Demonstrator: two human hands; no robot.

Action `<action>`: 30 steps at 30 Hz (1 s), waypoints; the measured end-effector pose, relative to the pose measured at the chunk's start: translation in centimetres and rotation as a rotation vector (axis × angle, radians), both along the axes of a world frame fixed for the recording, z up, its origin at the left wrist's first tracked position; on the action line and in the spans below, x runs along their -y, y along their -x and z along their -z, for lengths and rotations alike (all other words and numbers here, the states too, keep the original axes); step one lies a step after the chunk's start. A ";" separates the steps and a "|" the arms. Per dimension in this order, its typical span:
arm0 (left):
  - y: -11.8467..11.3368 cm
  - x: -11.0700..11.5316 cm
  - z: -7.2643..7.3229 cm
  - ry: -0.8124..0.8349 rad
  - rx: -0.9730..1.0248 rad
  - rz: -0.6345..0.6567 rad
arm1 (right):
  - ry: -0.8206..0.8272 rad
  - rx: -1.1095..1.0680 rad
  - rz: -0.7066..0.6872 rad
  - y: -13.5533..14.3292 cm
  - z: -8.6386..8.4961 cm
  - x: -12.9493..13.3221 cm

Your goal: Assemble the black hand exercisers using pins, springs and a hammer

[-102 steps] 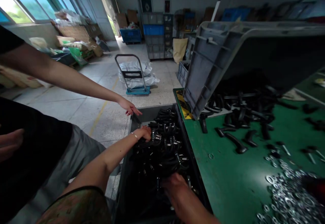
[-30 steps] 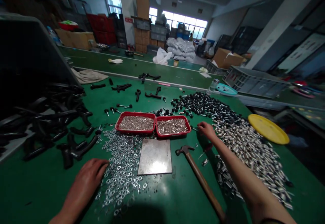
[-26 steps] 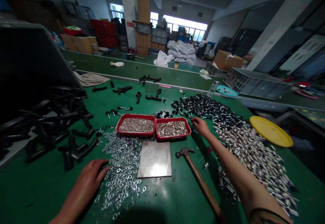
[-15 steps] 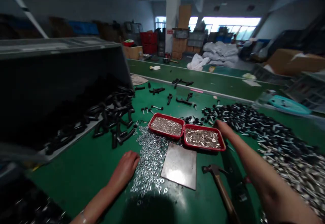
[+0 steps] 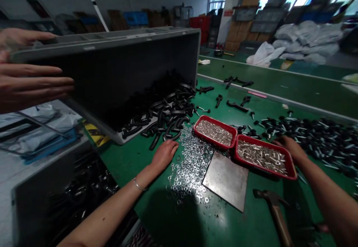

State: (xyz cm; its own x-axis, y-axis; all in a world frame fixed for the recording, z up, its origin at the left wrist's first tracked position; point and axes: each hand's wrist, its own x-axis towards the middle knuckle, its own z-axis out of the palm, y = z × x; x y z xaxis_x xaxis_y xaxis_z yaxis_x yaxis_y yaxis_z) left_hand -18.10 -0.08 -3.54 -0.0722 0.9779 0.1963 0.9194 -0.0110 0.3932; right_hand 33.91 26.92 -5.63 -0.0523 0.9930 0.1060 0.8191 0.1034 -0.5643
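My left hand (image 5: 165, 153) rests on the green table (image 5: 134, 157) at the left edge of the loose metal nuts and washers (image 5: 192, 161); its fingers are curled, and what they hold, if anything, is hidden. My right hand (image 5: 289, 148) is behind the right end of the red tray of metal pins (image 5: 261, 155), beside the black-headed bolts (image 5: 316, 137). Its fingers are mostly hidden by the blur and the tray. Left of that tray stands a red tray of small washers (image 5: 215, 132). A square metal plate (image 5: 226, 181) lies in front of the trays.
Black handles (image 5: 162, 116) spill from a tipped grey crate (image 5: 125, 38). Another person's hands (image 5: 36, 79) are at the crate's left end. A hammer (image 5: 276, 211) lies near the front right. A lower bin (image 5: 28, 202) with black parts stands at the left.
The view has turned left, bringing another person's hands and more of the crate into sight. My left hand remains beside the nuts; my right hand is still by the right tray.
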 end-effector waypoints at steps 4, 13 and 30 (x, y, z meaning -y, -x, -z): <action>-1.7 -2.4 -0.1 0.108 -0.252 -0.016 | 0.079 0.089 0.094 0.7 -0.6 0.6; -0.8 -2.2 1.1 0.092 -0.183 0.114 | 0.197 0.037 0.048 1.2 -0.2 -1.6; -6.6 1.3 -2.4 0.081 0.726 0.073 | 0.036 -0.603 0.060 6.2 -10.3 10.1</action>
